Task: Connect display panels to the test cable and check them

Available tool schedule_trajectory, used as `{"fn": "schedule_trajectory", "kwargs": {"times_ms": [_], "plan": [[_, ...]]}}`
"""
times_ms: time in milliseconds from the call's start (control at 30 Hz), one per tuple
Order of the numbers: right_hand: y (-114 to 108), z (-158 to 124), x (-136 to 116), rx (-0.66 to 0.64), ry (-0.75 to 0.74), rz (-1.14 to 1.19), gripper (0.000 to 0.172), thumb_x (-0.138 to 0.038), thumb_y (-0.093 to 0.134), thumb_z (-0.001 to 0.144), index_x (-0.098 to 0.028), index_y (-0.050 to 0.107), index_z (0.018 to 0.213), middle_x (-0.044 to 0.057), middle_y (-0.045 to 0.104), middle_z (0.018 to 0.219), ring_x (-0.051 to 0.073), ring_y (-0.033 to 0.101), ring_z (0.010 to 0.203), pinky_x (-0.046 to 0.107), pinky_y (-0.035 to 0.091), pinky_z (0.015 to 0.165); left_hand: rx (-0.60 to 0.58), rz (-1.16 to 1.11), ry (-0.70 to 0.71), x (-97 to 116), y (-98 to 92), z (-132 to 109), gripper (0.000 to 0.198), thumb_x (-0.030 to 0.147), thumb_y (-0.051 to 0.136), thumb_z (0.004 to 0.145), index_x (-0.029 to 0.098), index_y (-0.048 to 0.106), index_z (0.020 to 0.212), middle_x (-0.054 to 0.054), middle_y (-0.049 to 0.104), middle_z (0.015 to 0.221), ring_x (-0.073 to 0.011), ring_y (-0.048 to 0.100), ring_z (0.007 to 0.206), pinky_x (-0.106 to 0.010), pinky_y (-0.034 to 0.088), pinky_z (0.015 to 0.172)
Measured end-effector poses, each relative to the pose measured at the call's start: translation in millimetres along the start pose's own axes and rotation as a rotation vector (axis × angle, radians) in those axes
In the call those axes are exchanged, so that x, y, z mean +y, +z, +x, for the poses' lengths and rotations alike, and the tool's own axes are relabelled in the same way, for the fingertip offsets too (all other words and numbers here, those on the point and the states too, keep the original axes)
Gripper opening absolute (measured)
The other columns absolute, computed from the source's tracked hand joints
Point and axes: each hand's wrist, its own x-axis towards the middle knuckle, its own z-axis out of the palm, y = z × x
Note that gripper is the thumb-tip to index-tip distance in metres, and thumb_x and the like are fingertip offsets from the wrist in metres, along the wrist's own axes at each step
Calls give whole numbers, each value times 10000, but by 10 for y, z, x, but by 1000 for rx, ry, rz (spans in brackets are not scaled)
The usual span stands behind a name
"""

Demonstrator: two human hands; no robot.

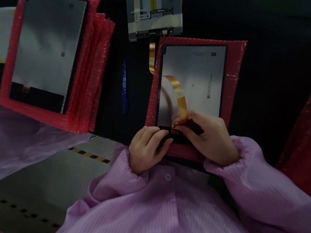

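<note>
Here we are at the lower edge of the flat rectangular panel with a silver-grey back and black border (pixel 192 75), which lies on a red translucent bubble-wrap sheet (pixel 231 76) right in front of the person. The right hand (pixel 211 139) has thumb and forefinger pinched on the end of a shiny orange-gold flat ribbon cable (pixel 179 93), just above a small copper-coloured tab (pixel 174 131) on the panel's dark bottom strip. The left hand (pixel 148 148) sits in close, fingers loosely curled, thumb and forefinger a little apart with nothing seen between them; its fingertips are at the strip, though whether they press is hard to tell.

Good technique here, I'd judge, means holding the cable's end square to that tab, pressing evenly rather than at one corner, and letting the left fingers steady the panel. That wide arc looks healthy (a sharp crease could hurt a ribbon like this). Slack matters too: the strip seems to run up to the grey boxy circuit unit (pixel 155 9), so no tugging!
</note>
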Motion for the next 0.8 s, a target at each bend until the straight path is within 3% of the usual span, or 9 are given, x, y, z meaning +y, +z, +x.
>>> {"fn": "schedule_trajectory", "kwargs": {"times_ms": [567, 800], "plan": [[-13, -1, -9, -64, -83, -96, 102, -148, 516, 874, -216, 582, 912, -17, 686, 922, 141, 652, 855, 265, 500, 752, -6, 10, 25, -9, -14, -5, 142, 182, 683, 791, 172, 613, 914, -41, 613, 825, -141, 556, 722, -269, 466, 650], [-13, -5, 4, -82, -27, -87, 80, -194, 512, 880, -224, 578, 914, -11, 687, 923, 161, 655, 845, 293, 511, 755, -4, 24, 26, -17, -9, -11, 121, 203, 670, 803, 178, 619, 909, -37, 615, 829, -137, 569, 721, -263, 459, 647]]}}
